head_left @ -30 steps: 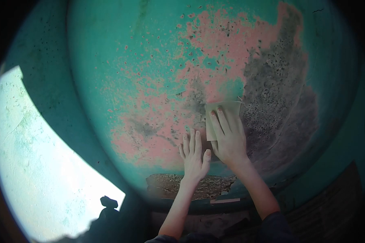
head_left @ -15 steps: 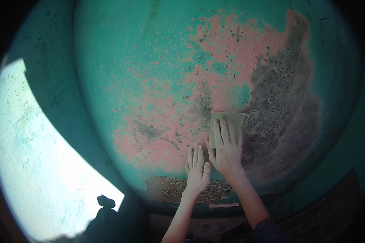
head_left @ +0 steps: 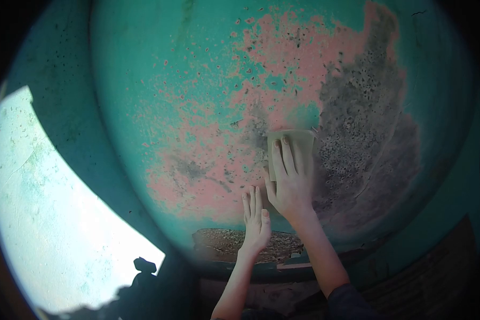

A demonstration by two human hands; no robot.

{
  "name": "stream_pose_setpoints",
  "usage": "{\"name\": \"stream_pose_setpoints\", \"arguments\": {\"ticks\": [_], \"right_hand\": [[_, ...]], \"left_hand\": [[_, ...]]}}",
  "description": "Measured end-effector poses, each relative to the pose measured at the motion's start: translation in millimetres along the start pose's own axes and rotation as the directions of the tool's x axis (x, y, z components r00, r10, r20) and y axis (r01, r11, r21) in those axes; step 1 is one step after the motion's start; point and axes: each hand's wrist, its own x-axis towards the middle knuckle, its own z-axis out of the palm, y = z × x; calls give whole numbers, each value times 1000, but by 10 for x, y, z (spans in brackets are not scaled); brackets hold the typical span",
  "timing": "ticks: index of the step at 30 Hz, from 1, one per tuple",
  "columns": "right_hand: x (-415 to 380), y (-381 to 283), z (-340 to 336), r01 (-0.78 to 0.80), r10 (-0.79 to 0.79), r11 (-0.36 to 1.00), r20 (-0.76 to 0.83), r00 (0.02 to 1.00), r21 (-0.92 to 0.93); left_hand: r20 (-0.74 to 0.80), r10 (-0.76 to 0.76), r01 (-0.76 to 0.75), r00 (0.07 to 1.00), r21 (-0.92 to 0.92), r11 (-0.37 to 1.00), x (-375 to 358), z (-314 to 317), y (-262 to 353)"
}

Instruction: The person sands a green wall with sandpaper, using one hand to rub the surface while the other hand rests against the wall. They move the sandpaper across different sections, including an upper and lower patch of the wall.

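Observation:
A curved, teal-painted panel [head_left: 138, 90] fills most of the view, worn through to pink and pitted dark grey patches. My right hand [head_left: 290, 192] presses a greyish-tan sheet of sandpaper [head_left: 305, 138] against it, at the border between the pink and the grey. Two fingertips show on top of the sheet; the other fingers are hard to make out. Lower and to the left, my left hand [head_left: 257, 226] lies against the panel with fingers stretched upward and thumb apart, holding nothing.
A rough brown strip [head_left: 213, 242] runs along the panel's lower edge, partly behind my left wrist. At the left, bright sunlight falls on a pale surface [head_left: 53, 213], with a dark shadow at its bottom. Dark, shaded surfaces lie at lower right.
My right hand and the sandpaper have slid upward a little over the panel. My left hand stays in nearly the same place, and the view has shifted slightly.

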Motion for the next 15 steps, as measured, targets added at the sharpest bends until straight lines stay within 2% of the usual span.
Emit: {"name": "stream_pose_setpoints", "arguments": {"ticks": [3,5,7,11,13,15], "right_hand": [[40,-16,10,5,-3,999,-35,999,44],[-201,134,140,1,-1,999,1,1000,36],[-485,221,329,-15,15,995,7,1000,-103],[-574,341,254,-48,47,998,-18,999,-51],[-312,383,41,-183,183,983,-109,977,5],[-227,404,-71,-238,237,971,-132,962,10]], "left_hand": [[-36,15,-16,999,-6,1000,15,85,0],[-14,-2,2,1000,-10,1000,4,81,6],[6,-11,11,1000,-15,1000,9,57,10],[9,1,-1,1000,-2,1000,10,66,30],[18,6,-6,1000,14,1000,32,80,61],[22,-40,39,999,28,999,30,76,99]]}}
